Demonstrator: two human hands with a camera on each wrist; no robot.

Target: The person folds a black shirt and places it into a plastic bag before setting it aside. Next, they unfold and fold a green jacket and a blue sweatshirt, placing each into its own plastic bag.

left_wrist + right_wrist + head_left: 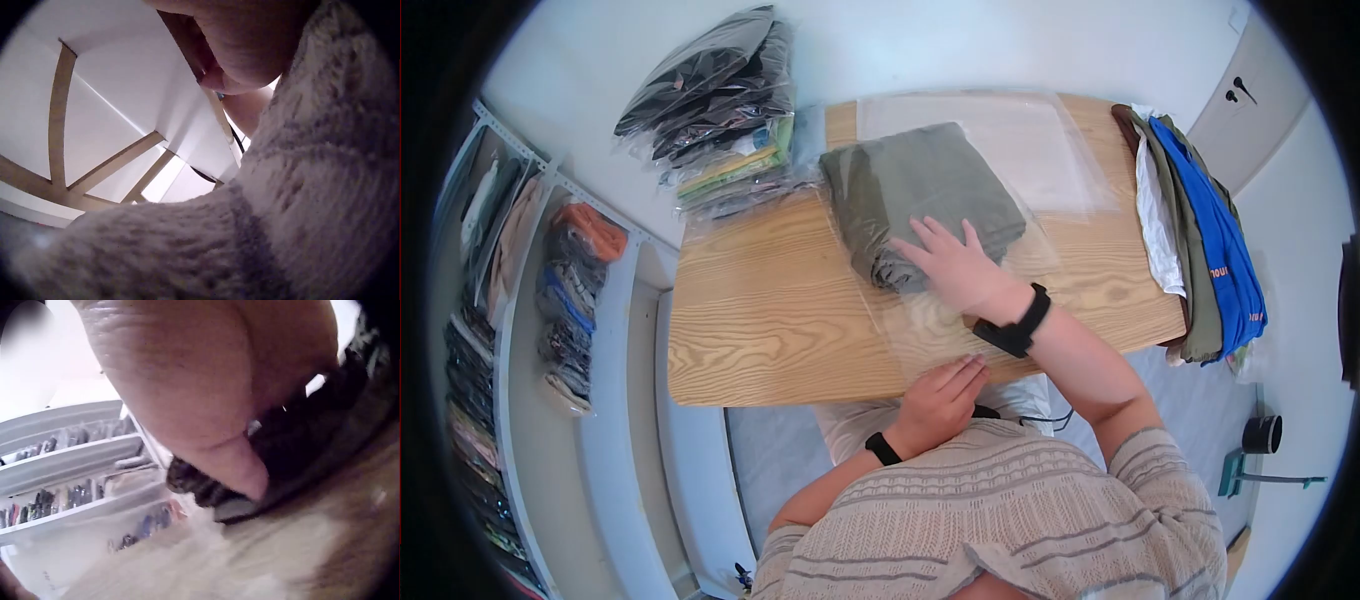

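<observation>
A folded olive-green garment (930,190) lies in a clear plastic bag (897,325) on the wooden table. My right hand (960,270) rests on the near part of the garment, fingers spread over the plastic. In the right wrist view, the thumb (240,469) lies along the dark bundle's edge. My left hand (945,395) is at the table's front edge, its fingers together and fingertips on the near end of the bag. In the left wrist view that hand (244,44) is by the table edge, its fingertips mostly hidden.
Flat clear bags (990,140) lie at the table's back. A tall stack of bagged clothes (720,120) stands at the back left. Unbagged clothes, including a blue garment (1215,250), hang over the right edge. Shelves (530,330) with bagged clothes line the left wall.
</observation>
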